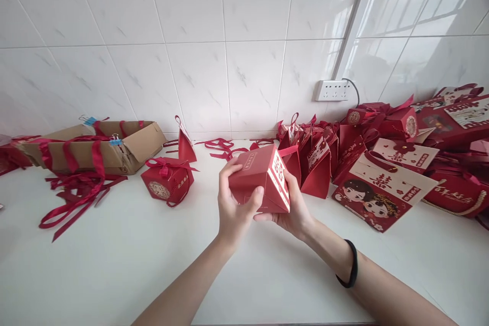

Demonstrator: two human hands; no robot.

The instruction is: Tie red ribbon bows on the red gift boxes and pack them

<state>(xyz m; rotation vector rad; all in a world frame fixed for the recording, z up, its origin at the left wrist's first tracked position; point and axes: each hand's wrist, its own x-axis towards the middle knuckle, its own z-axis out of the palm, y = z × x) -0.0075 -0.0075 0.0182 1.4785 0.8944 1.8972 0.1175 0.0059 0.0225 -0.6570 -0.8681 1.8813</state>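
Note:
A red gift box (pixel 254 170) with white and gold printing on its right side is held tilted above the white table. My left hand (pixel 236 209) grips its left side, thumb across the near face. Around its right side and underneath wraps my right hand (pixel 294 209), with a black band on that wrist. Some of the right fingers are hidden behind the box. To the left on the table stands a smaller red box (pixel 167 182) tied with a ribbon bow. Just right of my hands stand several red triangular boxes (pixel 315 170) with ribbon loops.
A cardboard box (pixel 82 155) at the left has red ribbons (pixel 97 160) clipped and draped over it. Red-and-cream gift bags (pixel 382 188) and boxes pile up at the right. A power strip (pixel 333 90) is on the tiled wall behind.

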